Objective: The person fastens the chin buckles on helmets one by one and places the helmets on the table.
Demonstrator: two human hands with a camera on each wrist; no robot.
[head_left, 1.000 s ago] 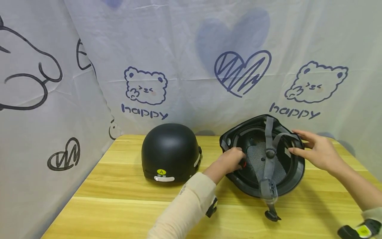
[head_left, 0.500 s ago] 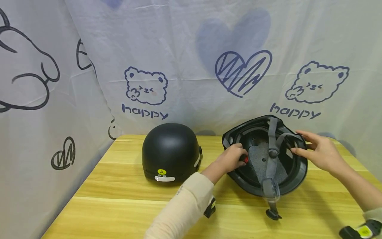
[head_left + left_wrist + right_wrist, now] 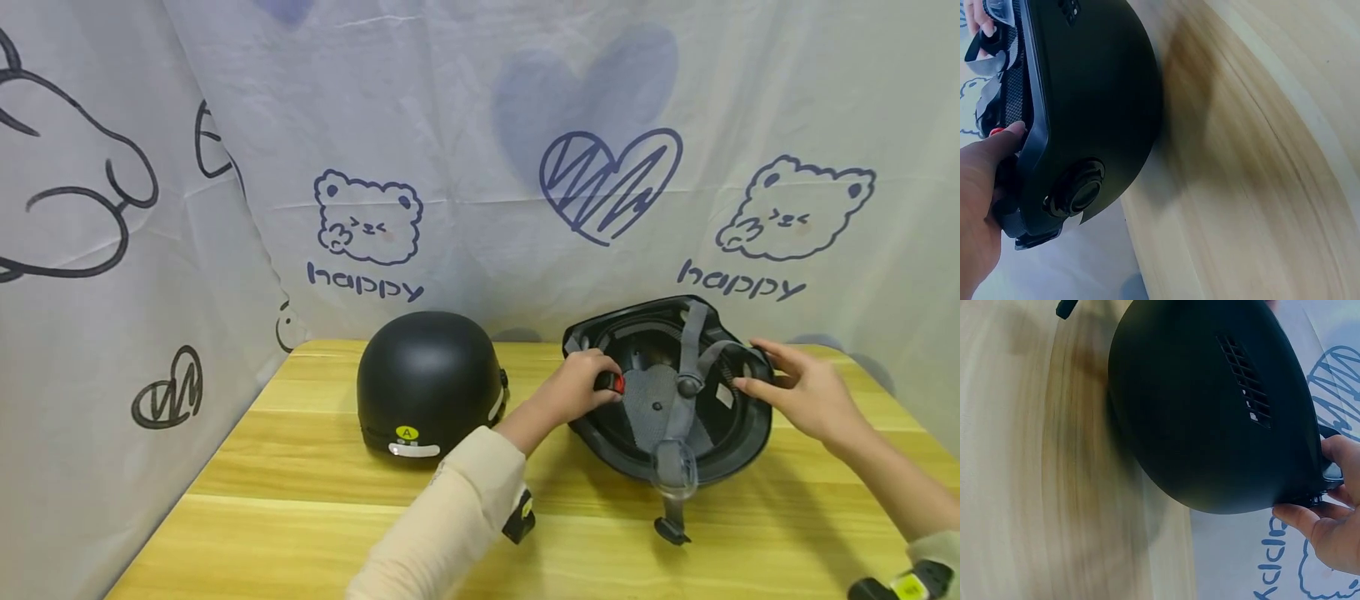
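Observation:
A black helmet [image 3: 727,462] lies with its hollow side towards me on the right of the table, its grey mesh lining [image 3: 647,408] and grey straps showing. My left hand [image 3: 573,387] pinches a black-and-red strap buckle [image 3: 611,382] at the helmet's left inner edge. My right hand [image 3: 813,392] grips the right rim between thumb and fingers; the right wrist view shows the rim in that grip beside the vented shell [image 3: 1185,412]. In the left wrist view a round black part [image 3: 1082,190] sits on the shell near my left hand. A loose strap end [image 3: 671,531] hangs over the front.
Left of centre, a second black helmet [image 3: 427,383] stands dome up, with a yellow "A" sticker [image 3: 407,433] on it. Both stand on a wooden table [image 3: 300,517]. A white printed cloth [image 3: 480,250] hangs close behind and on the left.
The opened-up helmet has tipped back slightly, its far rim now lower. My left hand has risen a little with the buckle, which shows more plainly. My right hand has shifted slightly down.

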